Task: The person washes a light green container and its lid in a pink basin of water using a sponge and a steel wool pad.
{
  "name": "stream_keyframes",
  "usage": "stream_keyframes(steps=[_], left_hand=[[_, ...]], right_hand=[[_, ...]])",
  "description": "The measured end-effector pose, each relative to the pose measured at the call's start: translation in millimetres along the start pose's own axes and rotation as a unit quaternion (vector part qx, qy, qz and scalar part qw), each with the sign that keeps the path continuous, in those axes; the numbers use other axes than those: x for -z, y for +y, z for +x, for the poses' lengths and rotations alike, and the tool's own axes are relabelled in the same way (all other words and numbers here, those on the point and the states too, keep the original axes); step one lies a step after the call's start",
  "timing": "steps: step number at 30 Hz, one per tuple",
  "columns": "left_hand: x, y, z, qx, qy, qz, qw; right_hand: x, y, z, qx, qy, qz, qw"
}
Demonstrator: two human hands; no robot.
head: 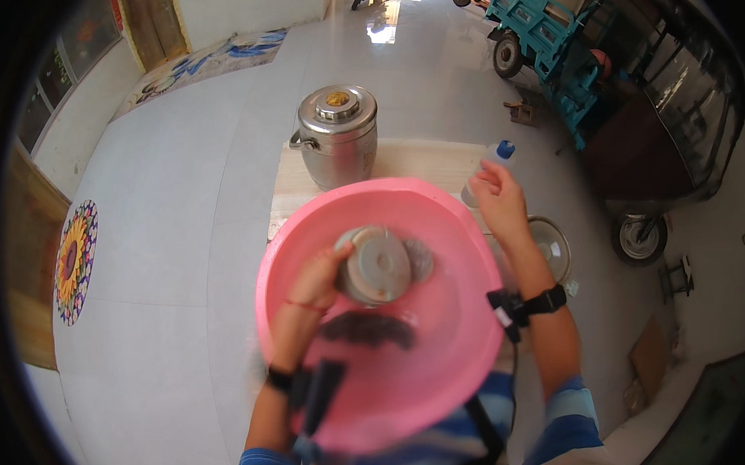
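Observation:
A large pink plastic basin (466,361) stands before me. Inside it, my left hand (317,274) grips a round, greyish metal container (380,265), its flat round face turned up. A grey scouring pad (418,261) lies or is held just right of the container; blur hides which. Nearer to me in the basin is a dark, blurred object (368,329). My right hand (498,191) is raised past the basin's right rim, fingers curled, in front of a clear bottle with a blue cap (506,149). Whether the fingers touch the bottle cannot be told.
Behind the basin, a lidded steel pot (339,137) stands on a pale low table (425,157). A glass lid (549,246) lies right of the basin. Farther right are a small wooden stool (522,113) and a teal cargo tricycle (534,31).

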State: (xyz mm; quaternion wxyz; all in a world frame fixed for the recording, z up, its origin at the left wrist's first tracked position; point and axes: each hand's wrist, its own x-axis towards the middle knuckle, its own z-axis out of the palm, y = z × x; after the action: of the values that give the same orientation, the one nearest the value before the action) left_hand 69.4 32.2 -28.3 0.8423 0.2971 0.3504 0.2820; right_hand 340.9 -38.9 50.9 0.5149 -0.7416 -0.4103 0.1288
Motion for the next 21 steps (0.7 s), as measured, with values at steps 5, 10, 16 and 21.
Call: stream_keyframes(steps=[5,10,16,21], left_hand=[[-6.3,3.7,0.9,0.006,0.016,0.016,1.0],[0.4,0.0,3.3,0.046,0.004,-0.058,0.997],[-12.5,1.3,-8.6,0.048,0.03,-0.038,0.998],[-13.7,-3.9,-7.4,0.042,0.032,-0.051,0.997]], right_hand=[[35.9,54.0,77.4,-0.118,0.074,-0.208,0.968],[31.4,72.7,103.4,-0.088,0.046,-0.315,0.944],[19.8,65.3,97.0,-0.112,0.025,-0.275,0.955],[21.7,43.9,92.8,-0.068,0.084,-0.253,0.961]])
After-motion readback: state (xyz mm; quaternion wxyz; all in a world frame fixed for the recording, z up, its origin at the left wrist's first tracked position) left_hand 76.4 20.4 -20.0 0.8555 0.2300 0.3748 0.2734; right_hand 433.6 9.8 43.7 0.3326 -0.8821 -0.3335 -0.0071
